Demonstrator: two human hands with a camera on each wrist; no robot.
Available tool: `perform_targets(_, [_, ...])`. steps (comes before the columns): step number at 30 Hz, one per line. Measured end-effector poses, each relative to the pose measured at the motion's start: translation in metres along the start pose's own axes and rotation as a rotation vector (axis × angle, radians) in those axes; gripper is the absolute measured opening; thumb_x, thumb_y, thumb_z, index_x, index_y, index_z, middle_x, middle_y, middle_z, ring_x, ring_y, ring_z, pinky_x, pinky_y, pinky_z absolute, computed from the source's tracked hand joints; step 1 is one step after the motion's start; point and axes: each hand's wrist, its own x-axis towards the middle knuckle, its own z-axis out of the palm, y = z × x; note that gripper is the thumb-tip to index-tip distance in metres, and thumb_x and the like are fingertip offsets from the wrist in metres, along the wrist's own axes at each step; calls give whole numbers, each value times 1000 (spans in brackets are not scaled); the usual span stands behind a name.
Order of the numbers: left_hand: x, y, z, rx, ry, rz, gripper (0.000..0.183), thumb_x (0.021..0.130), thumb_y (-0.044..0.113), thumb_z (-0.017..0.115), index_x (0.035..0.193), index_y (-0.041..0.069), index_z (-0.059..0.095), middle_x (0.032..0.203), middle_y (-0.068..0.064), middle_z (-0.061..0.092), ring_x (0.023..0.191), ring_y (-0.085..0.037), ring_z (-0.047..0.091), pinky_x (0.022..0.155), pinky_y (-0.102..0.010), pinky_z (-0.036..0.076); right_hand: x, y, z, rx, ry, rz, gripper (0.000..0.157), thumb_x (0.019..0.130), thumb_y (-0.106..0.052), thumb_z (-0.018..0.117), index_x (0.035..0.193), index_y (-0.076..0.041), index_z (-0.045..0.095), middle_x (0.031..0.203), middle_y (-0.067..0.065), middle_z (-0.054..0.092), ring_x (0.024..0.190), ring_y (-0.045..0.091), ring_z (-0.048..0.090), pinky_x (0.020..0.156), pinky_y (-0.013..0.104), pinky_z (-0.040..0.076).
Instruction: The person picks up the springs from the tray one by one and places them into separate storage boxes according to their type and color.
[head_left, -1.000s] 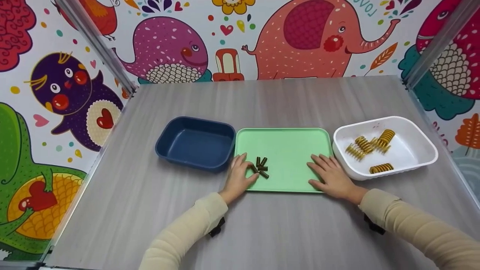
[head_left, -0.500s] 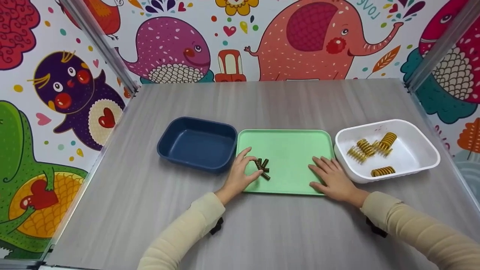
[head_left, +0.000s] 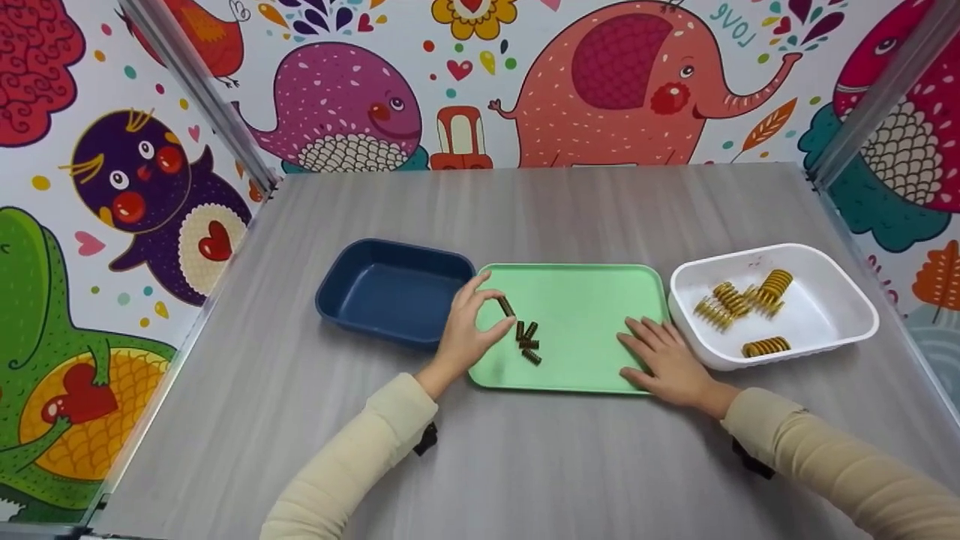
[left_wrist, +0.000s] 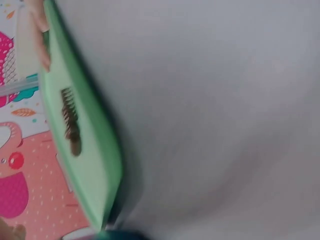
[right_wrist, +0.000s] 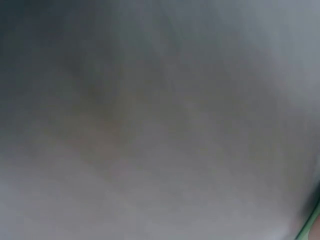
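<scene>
My left hand [head_left: 465, 322] pinches a small dark spring [head_left: 506, 306] end to end between thumb and index finger, over the left part of the green tray [head_left: 592, 300]. Several more dark springs [head_left: 529, 343] lie in a loose cluster on the tray, just right of the thumb; the left wrist view shows such springs [left_wrist: 70, 117] on the tilted-looking tray surface. My right hand [head_left: 670, 365] rests with fingers spread on the tray's right side. The right wrist view is mostly blurred grey, with a sliver of green rim [right_wrist: 307, 227] at its corner.
An empty dark blue bin [head_left: 390, 292] stands left of the tray, partly behind my left hand. To the right, a white bin [head_left: 832, 307] holds several larger yellow springs [head_left: 766, 345]. Patterned walls and metal posts border the grey table [head_left: 585, 465].
My left hand has taken one dark spring from the cluster and moved up and slightly left with it. The right hand stays on the tray; the head view shifts slightly.
</scene>
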Motion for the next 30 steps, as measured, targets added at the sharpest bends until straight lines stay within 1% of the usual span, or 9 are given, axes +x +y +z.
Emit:
perform_targets(6, [13, -6, -25, 51, 41, 20, 31, 81, 20, 70, 106, 4, 61, 137, -17, 41, 128, -35, 34, 102, -52, 29, -1, 0, -2, 30, -16, 13, 57, 84, -34, 61, 131, -3, 49, 140, 21, 38, 128, 43, 30, 102, 57, 13])
perform_targets(8, [15, -9, -35, 63, 55, 11, 31, 81, 20, 70, 106, 5, 61, 137, -17, 41, 128, -34, 34, 102, -52, 28, 0, 0, -2, 27, -24, 13, 57, 85, -35, 60, 132, -4, 48, 141, 21, 37, 129, 42, 29, 103, 57, 12])
perform_targets(13, [21, -18, -58, 96, 108, -12, 30, 80, 20, 71, 104, 5, 62, 139, -18, 39, 130, -35, 29, 104, -52, 25, 1, -1, -2, 24, -37, 8, 58, 85, -35, 60, 133, -6, 47, 142, 20, 36, 130, 41, 29, 103, 57, 12])
perform_targets(16, [25, -25, -71, 124, 130, -12, 31, 79, 20, 73, 103, 5, 62, 139, -20, 38, 131, -38, 26, 105, -54, 22, 2, -1, -2, 19, -34, 8, 58, 85, -35, 60, 133, -6, 47, 142, 20, 36, 129, 41, 29, 103, 57, 12])
perform_targets(20, [29, -36, -86, 148, 118, -28, 31, 78, 18, 73, 103, 4, 62, 141, -19, 36, 133, -38, 21, 105, -56, 20, 2, -1, -2, 21, -35, 7, 58, 85, -35, 60, 133, -6, 47, 142, 20, 36, 129, 41, 29, 103, 57, 12])
perform_targets(25, [36, -45, -103, 141, 88, -63, 31, 78, 16, 73, 103, 3, 62, 141, -19, 36, 134, -37, 19, 105, -56, 18, 1, -1, -2, 21, -33, 6, 57, 85, -35, 60, 132, -6, 48, 141, 20, 37, 129, 42, 29, 103, 58, 13])
perform_targets(28, [40, -48, -109, 136, 49, -80, 31, 78, 16, 73, 104, 3, 63, 141, -18, 37, 134, -37, 20, 105, -55, 19, 1, -1, -2, 15, -32, 5, 57, 85, -35, 60, 133, -6, 48, 141, 20, 37, 129, 42, 29, 103, 58, 13])
perform_targets(30, [43, -49, -112, 139, 0, -91, 31, 79, 16, 72, 105, 3, 63, 140, -17, 38, 133, -35, 22, 106, -53, 20, 1, -1, -2, 13, -36, 8, 57, 85, -35, 59, 133, -6, 48, 142, 20, 37, 129, 41, 29, 103, 57, 12])
